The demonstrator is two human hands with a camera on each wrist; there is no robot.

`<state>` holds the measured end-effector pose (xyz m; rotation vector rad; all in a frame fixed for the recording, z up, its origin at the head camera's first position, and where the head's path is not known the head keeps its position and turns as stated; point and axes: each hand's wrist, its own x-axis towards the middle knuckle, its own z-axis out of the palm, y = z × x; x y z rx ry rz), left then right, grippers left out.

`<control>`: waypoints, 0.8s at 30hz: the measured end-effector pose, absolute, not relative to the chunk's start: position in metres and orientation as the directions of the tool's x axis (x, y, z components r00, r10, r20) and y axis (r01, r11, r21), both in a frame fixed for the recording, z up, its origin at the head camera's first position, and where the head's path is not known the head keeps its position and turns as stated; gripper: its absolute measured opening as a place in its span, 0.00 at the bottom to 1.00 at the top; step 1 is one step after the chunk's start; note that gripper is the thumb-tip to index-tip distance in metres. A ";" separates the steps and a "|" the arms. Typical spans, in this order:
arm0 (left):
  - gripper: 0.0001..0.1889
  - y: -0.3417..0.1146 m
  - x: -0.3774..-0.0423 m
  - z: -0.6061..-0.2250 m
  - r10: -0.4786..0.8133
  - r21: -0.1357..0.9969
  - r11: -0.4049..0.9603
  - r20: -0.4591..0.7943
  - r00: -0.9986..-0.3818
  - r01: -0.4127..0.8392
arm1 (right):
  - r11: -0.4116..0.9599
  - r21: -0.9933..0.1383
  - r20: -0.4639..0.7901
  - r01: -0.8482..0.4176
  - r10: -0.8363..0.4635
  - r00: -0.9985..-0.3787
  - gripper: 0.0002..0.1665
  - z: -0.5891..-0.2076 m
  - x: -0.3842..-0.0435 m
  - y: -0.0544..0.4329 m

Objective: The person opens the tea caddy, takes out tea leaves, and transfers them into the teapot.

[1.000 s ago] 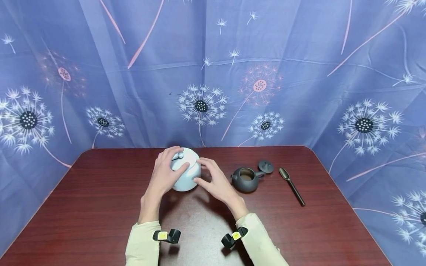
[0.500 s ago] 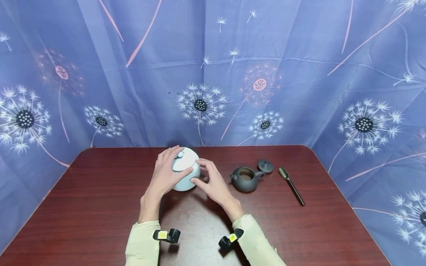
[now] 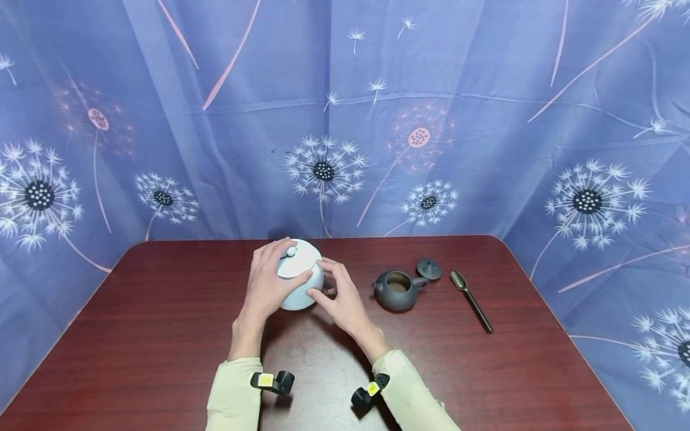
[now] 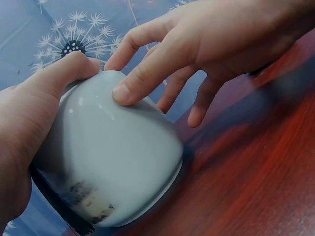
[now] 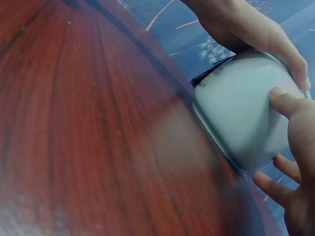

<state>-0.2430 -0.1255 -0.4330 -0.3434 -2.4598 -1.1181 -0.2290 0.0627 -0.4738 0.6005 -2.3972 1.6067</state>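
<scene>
A pale porcelain jar (image 3: 297, 297) with a knobbed lid (image 3: 303, 256) stands at the table's back, left of centre. My left hand (image 3: 264, 284) grips it from the left, fingers over the top edge near the knob and thumb across the front. From the right, my right hand (image 3: 345, 302) holds it between thumb and fingers around the upper side. In the left wrist view, the right thumb presses the smooth body (image 4: 113, 132), while the lower fingers are spread away from it. A dark tassel (image 4: 64, 211) hangs beside a small printed picture on the jar.
Right of the jar sits a dark clay teapot (image 3: 396, 296), uncovered, its lid (image 3: 429, 269) lying behind its handle. Farther right lies a dark scoop (image 3: 472, 302). A blue dandelion-print curtain (image 3: 345, 120) rises behind the reddish wooden table (image 3: 162, 335).
My right hand has shifted slightly left, its thumb farther onto the jar's front. The left thumb has slid a little lower and to the right. The jar stays in place.
</scene>
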 end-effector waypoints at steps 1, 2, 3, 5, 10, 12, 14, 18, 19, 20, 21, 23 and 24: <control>0.36 -0.126 -0.243 -0.434 0.048 0.659 0.645 0.470 -0.881 0.387 | 0.326 -0.839 0.380 -0.435 -0.220 -0.898 0.35 -0.474 -0.229 0.062; 0.36 -0.126 -0.243 -0.434 0.042 0.661 0.643 0.474 -0.879 0.387 | 0.322 -0.840 0.385 -0.438 -0.217 -0.897 0.35 -0.475 -0.229 0.062; 0.36 -0.126 -0.243 -0.435 0.037 0.661 0.641 0.481 -0.876 0.390 | 0.319 -0.839 0.389 -0.441 -0.214 -0.896 0.35 -0.475 -0.229 0.062; 0.36 -0.126 -0.244 -0.437 0.027 0.655 0.640 0.504 -0.864 0.402 | 0.316 -0.839 0.394 -0.443 -0.210 -0.895 0.35 -0.476 -0.229 0.061; 0.36 -0.125 -0.246 -0.441 0.004 0.630 0.644 0.565 -0.825 0.434 | 0.311 -0.841 0.394 -0.443 -0.209 -0.895 0.34 -0.478 -0.230 0.061; 0.35 -0.124 -0.246 -0.442 0.001 0.617 0.646 0.587 -0.810 0.448 | 0.306 -0.842 0.396 -0.444 -0.209 -0.894 0.34 -0.478 -0.230 0.061; 0.35 -0.124 -0.247 -0.442 0.001 0.602 0.650 0.610 -0.793 0.464 | 0.305 -0.839 0.403 -0.450 -0.209 -0.891 0.34 -0.478 -0.230 0.061; 0.35 -0.123 -0.248 -0.444 0.002 0.575 0.656 0.647 -0.763 0.489 | 0.305 -0.837 0.408 -0.455 -0.208 -0.889 0.34 -0.478 -0.230 0.061; 0.35 -0.123 -0.248 -0.444 0.002 0.568 0.658 0.655 -0.755 0.495 | 0.305 -0.837 0.407 -0.454 -0.209 -0.889 0.34 -0.478 -0.230 0.061; 0.35 -0.123 -0.248 -0.444 0.002 0.563 0.659 0.662 -0.750 0.499 | 0.304 -0.838 0.406 -0.454 -0.209 -0.890 0.34 -0.478 -0.230 0.061; 0.35 -0.123 -0.249 -0.444 0.001 0.559 0.659 0.668 -0.744 0.503 | 0.302 -0.841 0.400 -0.449 -0.210 -0.892 0.34 -0.478 -0.230 0.061; 0.34 -0.122 -0.249 -0.444 0.001 0.547 0.665 0.680 -0.733 0.509 | 0.299 -0.843 0.398 -0.447 -0.213 -0.892 0.34 -0.478 -0.230 0.061; 0.35 -0.122 -0.249 -0.445 0.000 0.541 0.669 0.686 -0.727 0.510 | 0.298 -0.842 0.399 -0.449 -0.214 -0.891 0.34 -0.478 -0.230 0.061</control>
